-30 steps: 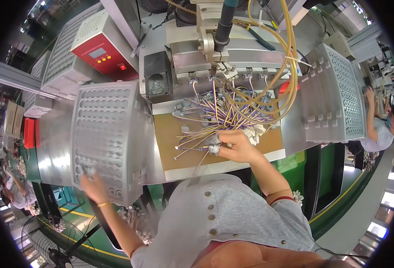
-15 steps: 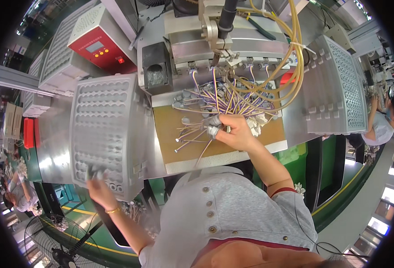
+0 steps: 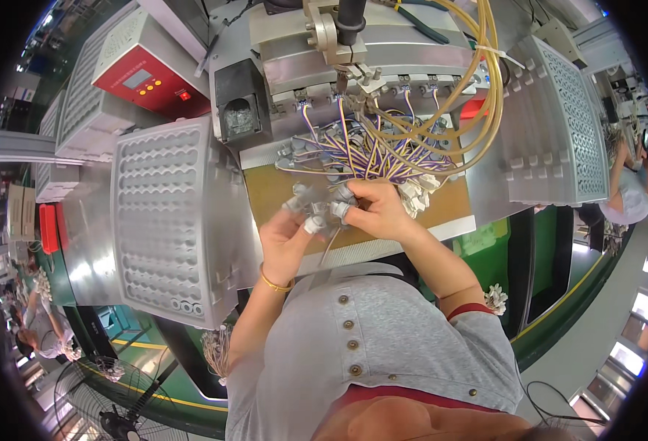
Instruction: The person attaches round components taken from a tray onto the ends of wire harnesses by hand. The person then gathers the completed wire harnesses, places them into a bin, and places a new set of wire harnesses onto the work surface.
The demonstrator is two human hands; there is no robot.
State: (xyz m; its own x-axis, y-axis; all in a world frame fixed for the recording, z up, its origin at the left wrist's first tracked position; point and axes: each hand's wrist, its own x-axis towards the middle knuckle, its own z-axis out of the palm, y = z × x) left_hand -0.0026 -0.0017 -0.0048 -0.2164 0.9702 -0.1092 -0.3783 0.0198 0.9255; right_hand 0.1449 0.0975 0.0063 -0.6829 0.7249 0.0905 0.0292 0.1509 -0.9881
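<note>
Over the tan board point(image 3: 265, 202), my two hands meet with grey-white coverings on the fingertips. My right hand point(image 3: 380, 212) pinches a small grey round part point(image 3: 318, 209), and a thin pale lead hangs below it. My left hand point(image 3: 283, 239) is at the part's left side, thumb and finger apart, slightly blurred; its exact contact is unclear. Beyond my hands lies a tangled heap of purple, yellow and white wires point(image 3: 368, 151) with grey round parts. Several wires run up to a metal clamp fixture point(image 3: 324, 95) at the back.
A pale grey moulded tray point(image 3: 162, 213) of scalloped rows stands at left, with ring-shaped pieces at its near end. A similar stack point(image 3: 552, 132) stands at right. Behind left are a red control box point(image 3: 155, 84) and a black block point(image 3: 241, 103). Yellowish hoses point(image 3: 489, 88) loop over the wires.
My left hand has come from the tray's near end, rightward and away from me, to beside my right hand. My right hand stays over the board, shifted slightly.
</note>
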